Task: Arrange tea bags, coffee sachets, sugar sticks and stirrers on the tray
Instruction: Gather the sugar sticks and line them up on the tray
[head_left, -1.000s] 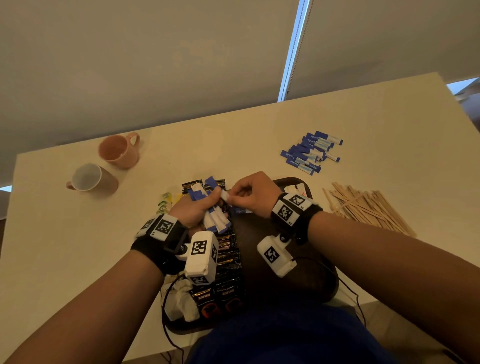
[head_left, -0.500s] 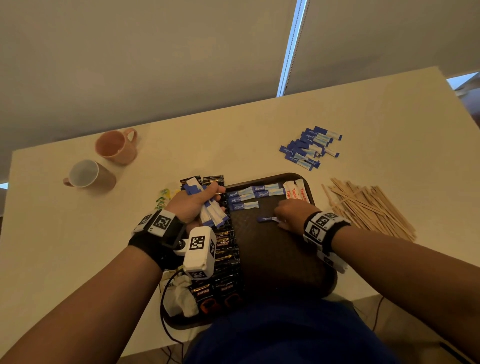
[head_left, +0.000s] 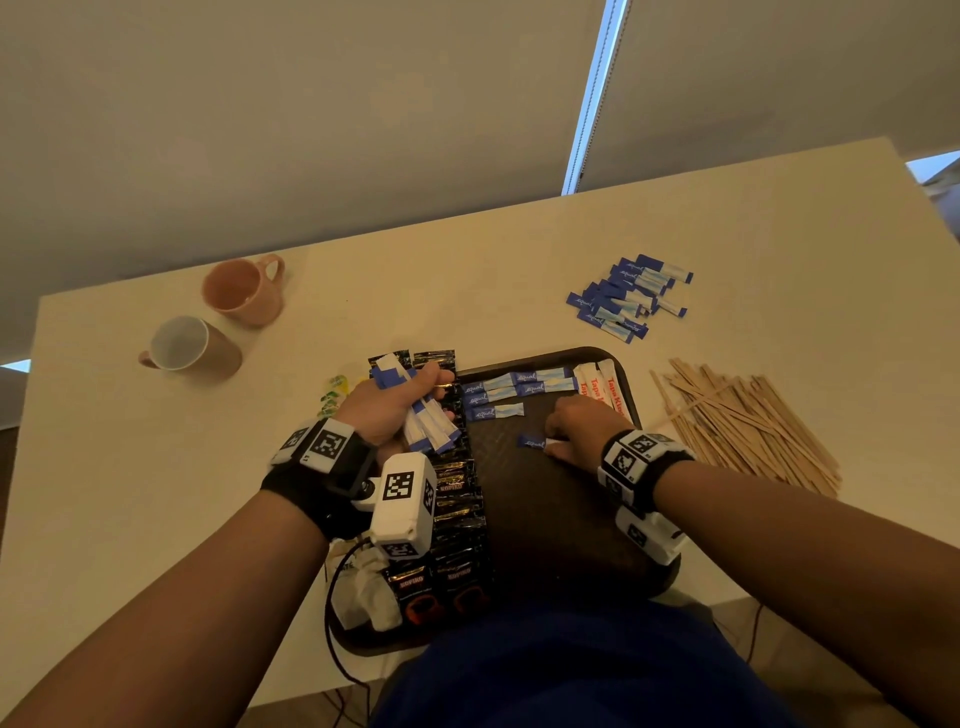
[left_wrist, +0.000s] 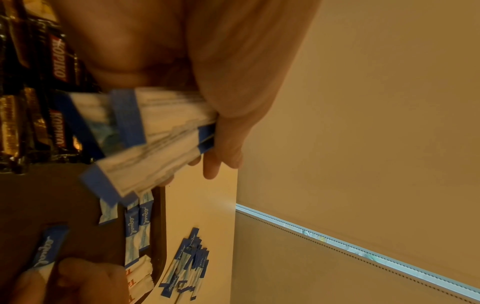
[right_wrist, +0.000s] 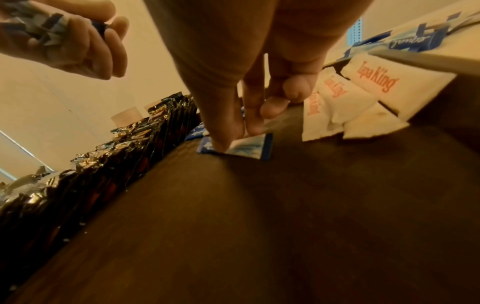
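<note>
Sugar sticks (head_left: 496, 397) lie in rows at the far end of the tray (head_left: 550, 525). The right hand (head_left: 579, 431) pinches one stick (head_left: 532, 442) flat onto the tray; the left hand (head_left: 387, 402) grips a bundle of sticks (head_left: 428, 423) above the tray's coffee sachets (head_left: 457, 514).

The near centre of the tray (head_left: 545, 519) is bare. It is bounded on the left by the coffee sachets (head_left: 457, 519), at the far edge by the blue sugar sticks (head_left: 511, 395) and white sachets (head_left: 597, 384). The stirrers (head_left: 748, 421) occupy the bench (head_left: 156, 493) right of the tray.
</note>
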